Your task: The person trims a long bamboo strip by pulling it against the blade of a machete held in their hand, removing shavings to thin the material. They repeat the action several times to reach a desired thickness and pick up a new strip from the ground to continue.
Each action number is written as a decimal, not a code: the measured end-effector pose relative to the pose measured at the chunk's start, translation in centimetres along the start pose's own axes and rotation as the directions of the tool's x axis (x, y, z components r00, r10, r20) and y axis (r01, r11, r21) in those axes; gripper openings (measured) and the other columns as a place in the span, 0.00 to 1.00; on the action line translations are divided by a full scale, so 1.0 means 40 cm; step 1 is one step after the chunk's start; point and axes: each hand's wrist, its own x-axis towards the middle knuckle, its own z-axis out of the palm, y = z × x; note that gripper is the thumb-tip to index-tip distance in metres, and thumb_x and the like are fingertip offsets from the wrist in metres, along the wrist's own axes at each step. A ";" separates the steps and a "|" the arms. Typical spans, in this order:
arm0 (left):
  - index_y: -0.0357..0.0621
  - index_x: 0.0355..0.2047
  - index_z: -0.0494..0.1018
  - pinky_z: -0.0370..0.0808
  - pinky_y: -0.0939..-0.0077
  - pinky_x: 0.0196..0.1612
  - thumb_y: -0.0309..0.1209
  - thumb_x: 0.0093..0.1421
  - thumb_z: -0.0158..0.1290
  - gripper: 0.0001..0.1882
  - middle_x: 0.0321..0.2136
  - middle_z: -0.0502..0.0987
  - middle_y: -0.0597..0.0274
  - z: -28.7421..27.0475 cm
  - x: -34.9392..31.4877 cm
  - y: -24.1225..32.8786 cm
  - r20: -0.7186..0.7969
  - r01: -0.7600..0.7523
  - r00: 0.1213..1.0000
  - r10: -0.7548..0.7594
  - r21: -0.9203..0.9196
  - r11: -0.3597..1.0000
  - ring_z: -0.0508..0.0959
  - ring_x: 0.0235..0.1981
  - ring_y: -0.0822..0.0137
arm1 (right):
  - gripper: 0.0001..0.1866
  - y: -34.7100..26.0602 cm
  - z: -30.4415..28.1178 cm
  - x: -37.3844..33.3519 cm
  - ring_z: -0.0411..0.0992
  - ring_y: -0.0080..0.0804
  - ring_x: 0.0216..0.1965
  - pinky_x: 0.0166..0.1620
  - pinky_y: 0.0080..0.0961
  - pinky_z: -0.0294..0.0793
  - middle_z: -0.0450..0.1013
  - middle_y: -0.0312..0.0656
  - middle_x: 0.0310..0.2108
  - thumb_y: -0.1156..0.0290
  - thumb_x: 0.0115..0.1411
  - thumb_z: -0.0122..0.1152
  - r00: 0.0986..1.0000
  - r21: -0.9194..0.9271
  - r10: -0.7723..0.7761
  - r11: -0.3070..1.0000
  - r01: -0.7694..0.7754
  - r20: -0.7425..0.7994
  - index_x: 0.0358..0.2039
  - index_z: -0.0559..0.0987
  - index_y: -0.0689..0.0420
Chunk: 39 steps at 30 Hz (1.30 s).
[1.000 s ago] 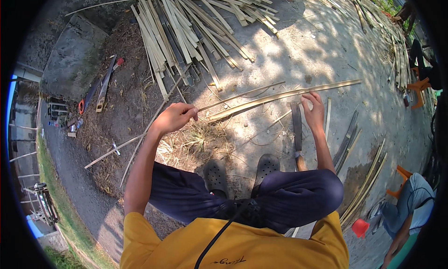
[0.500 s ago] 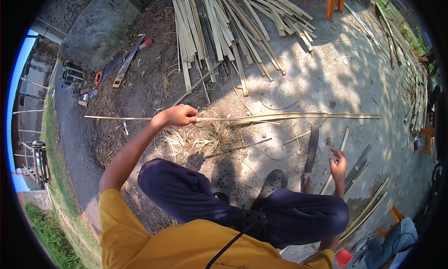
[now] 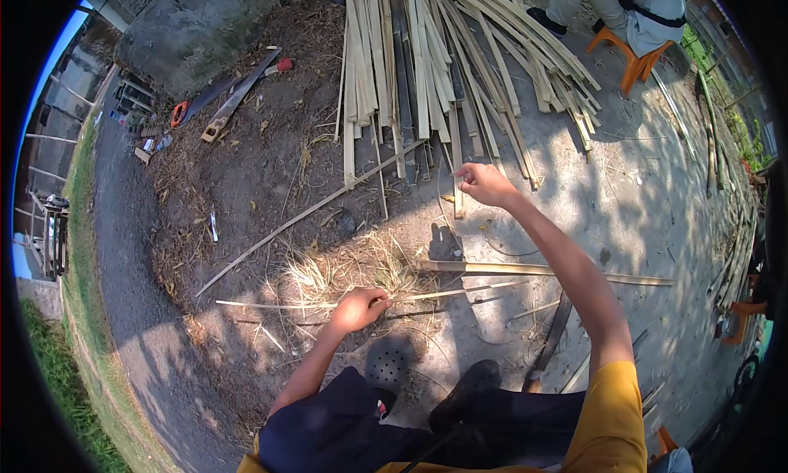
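My left hand [image 3: 359,310] is closed around a thin bamboo strip [image 3: 271,305], which runs out to both sides of it, low above the ground. Farther ahead my right hand [image 3: 488,185] is stretched out near the loose ends of a pile of bamboo strips [image 3: 359,103]. Its fingers are loosely curled with a gap at the thumb, and nothing shows in them. Between the hands, a wider bamboo strip [image 3: 509,268] reaches to the right, passing behind my right forearm. Pale shavings [image 3: 312,277] lie heaped beyond my left hand. A long dark blade [image 3: 552,337] lies by my right foot.
Two handsaws [image 3: 234,103] lie at the far left beside a concrete slab [image 3: 197,29]. At the far right a person [image 3: 648,17] sits on an orange stool [image 3: 630,58]. More strips [image 3: 735,255] and poles line the right side. My grey clogs [image 3: 390,362] stand close in.
My right hand has swung from beside my right knee forward to the pile's ends. The view has shifted, and my left hand with the thin strip now sits nearer my feet.
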 end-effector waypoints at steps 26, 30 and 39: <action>0.40 0.37 0.82 0.77 0.61 0.36 0.39 0.66 0.59 0.14 0.32 0.83 0.49 -0.006 -0.127 -0.021 -0.090 0.133 0.985 -0.147 -0.138 0.981 0.82 0.30 0.50 | 0.21 -0.074 0.334 0.304 0.77 0.64 0.43 0.47 0.56 0.75 0.78 0.55 0.42 0.68 0.57 0.66 0.683 0.460 0.380 0.885 -0.072 -0.624 0.49 0.70 0.54; 0.38 0.37 0.82 0.76 0.64 0.36 0.37 0.66 0.60 0.12 0.30 0.82 0.52 -0.008 -0.087 0.005 -0.079 0.104 0.990 -0.113 -0.116 0.988 0.81 0.30 0.56 | 0.25 0.045 0.318 0.323 0.78 0.63 0.44 0.48 0.57 0.74 0.79 0.59 0.39 0.65 0.58 0.66 0.609 0.498 0.338 0.860 0.109 -0.717 0.54 0.72 0.60; 0.38 0.37 0.80 0.75 0.66 0.35 0.38 0.67 0.58 0.13 0.30 0.82 0.53 -0.035 -0.116 0.010 -0.099 0.170 0.978 -0.182 -0.121 0.978 0.81 0.29 0.59 | 0.18 -0.008 0.196 0.203 0.67 0.21 0.22 0.23 0.21 0.68 0.79 0.42 0.33 0.58 0.76 0.46 0.954 0.991 0.299 0.120 -0.065 0.026 0.48 0.74 0.61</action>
